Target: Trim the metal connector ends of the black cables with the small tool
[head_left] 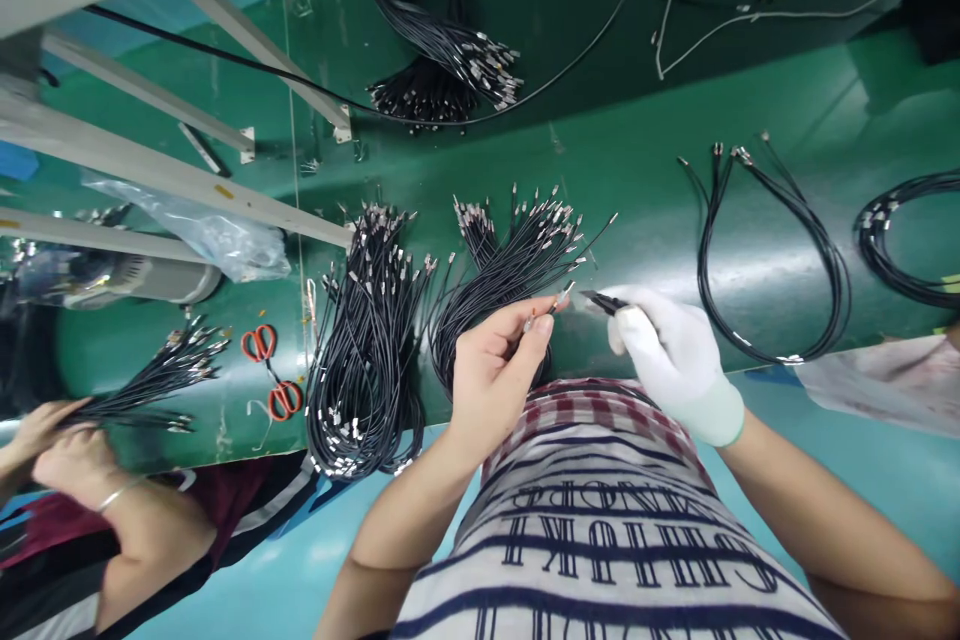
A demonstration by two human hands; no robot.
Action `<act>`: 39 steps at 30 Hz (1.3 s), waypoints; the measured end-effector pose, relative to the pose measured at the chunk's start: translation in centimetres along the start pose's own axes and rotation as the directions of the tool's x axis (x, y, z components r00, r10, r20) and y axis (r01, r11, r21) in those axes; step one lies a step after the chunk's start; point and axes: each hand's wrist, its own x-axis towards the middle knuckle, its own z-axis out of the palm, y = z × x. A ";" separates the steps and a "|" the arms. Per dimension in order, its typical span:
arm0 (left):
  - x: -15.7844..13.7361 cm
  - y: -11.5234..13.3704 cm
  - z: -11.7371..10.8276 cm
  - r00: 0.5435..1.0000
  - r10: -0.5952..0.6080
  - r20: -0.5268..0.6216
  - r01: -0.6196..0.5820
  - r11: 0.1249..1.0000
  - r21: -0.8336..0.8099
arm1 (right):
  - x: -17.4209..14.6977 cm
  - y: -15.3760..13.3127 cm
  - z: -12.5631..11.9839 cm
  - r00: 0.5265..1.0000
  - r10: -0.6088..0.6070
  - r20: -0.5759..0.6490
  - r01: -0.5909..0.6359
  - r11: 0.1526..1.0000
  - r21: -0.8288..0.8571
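My bare left hand pinches a black cable near its metal-tipped end between thumb and fingers. My right hand, in a white glove, closes on a slim black pointed tool whose exact kind I cannot make out. Its tip points left at the cable end, with a small gap between them. Just beyond my left hand lies a bundle of black cables with metal ends, partly hidden by that hand. Left of it, a larger looped cable bundle hangs slightly over the table's front edge.
Orange-handled scissors lie at left, near a co-worker's hands on more cables. White frame bars cross the upper left. Another cable bundle rests at the back. Coiled cables lie to the right on the green table.
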 end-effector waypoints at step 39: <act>0.1 0.6 0.2 1.000 0.026 0.004 -0.026 0.999 -0.022 | 0.0 -0.3 2.0 0.995 0.041 -0.092 -0.041 0.999 0.004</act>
